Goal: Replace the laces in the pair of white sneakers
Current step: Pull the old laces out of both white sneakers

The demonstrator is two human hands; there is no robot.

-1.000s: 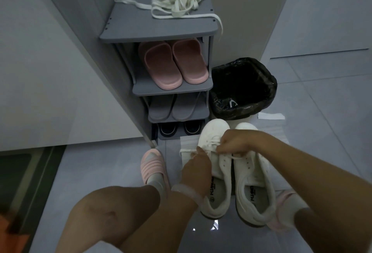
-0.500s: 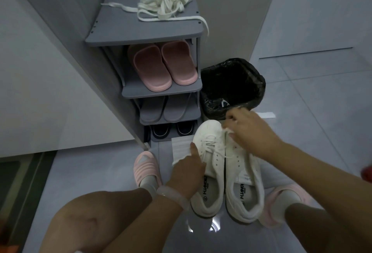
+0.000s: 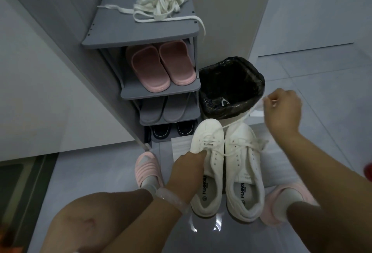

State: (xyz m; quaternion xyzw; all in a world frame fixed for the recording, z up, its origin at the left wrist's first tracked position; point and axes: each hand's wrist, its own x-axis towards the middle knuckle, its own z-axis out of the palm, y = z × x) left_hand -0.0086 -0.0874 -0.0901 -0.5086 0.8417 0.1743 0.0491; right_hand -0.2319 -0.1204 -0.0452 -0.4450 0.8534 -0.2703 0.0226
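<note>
Two white sneakers are sitting side by side on the grey floor, toes toward the shoe rack [image 3: 141, 35]. The left sneaker [image 3: 207, 164] is partly laced; its lace [image 3: 237, 120] is stretching taut to the right hand [image 3: 282, 109], fingers pinching it. The left hand [image 3: 188, 169] is gripping that shoe's side. The right sneaker [image 3: 244, 170] is lying loosely laced. Spare laces [image 3: 161, 6] are lying atop the rack.

I see a grey tiled floor [image 3: 302, 83] carrying two white sneakers [image 3: 225, 164] side by side, a black-lined bin [image 3: 231, 87] and a grey shoe rack [image 3: 141, 33]. The rack's top shelf holds loose white laces [image 3: 161, 7]; pink slippers [image 3: 161, 65] sit on the shelf below.
</note>
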